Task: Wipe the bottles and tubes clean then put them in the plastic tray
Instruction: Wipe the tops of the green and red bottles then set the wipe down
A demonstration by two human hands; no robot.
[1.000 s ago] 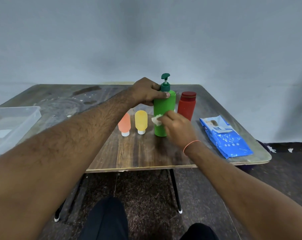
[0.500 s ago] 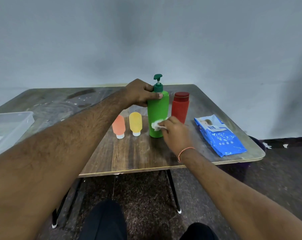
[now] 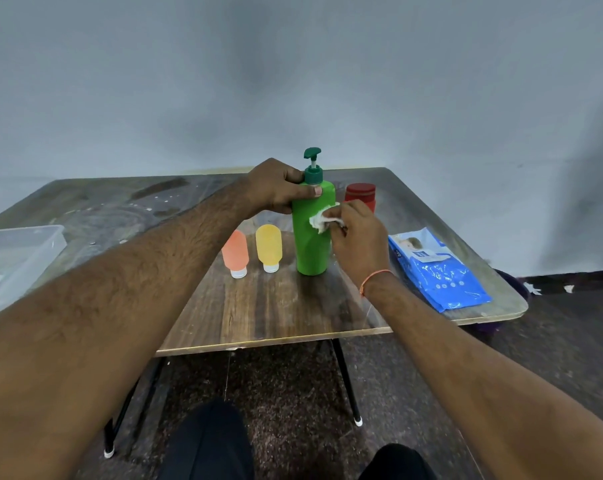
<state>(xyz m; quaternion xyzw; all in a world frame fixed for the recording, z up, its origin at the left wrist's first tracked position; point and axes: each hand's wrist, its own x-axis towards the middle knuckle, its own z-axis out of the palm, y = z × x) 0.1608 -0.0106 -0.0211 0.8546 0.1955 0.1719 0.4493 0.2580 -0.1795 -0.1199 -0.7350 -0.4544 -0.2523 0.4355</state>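
Note:
A green pump bottle (image 3: 310,244) stands upright near the middle of the wooden table (image 3: 275,306). My left hand (image 3: 275,188) grips its shoulder just under the dark green pump. My right hand (image 3: 357,233) presses a crumpled white wipe (image 3: 322,220) against the bottle's upper right side. An orange tube (image 3: 235,252) and a yellow tube (image 3: 268,247) stand cap-down to the left of the bottle. Behind my right hand stands a red bottle (image 3: 360,195), partly hidden. The clear plastic tray (image 3: 33,247) sits at the table's left edge.
A blue pack of wipes (image 3: 438,271) lies flat on the table's right side near the edge. The table's near edge runs just below my wrists. My knees show below, above a dark floor. A grey wall rises behind the table.
My right hand has moved the wipe up the green bottle, from its lower part to the upper side. My left hand keeps its grip on the bottle's shoulder.

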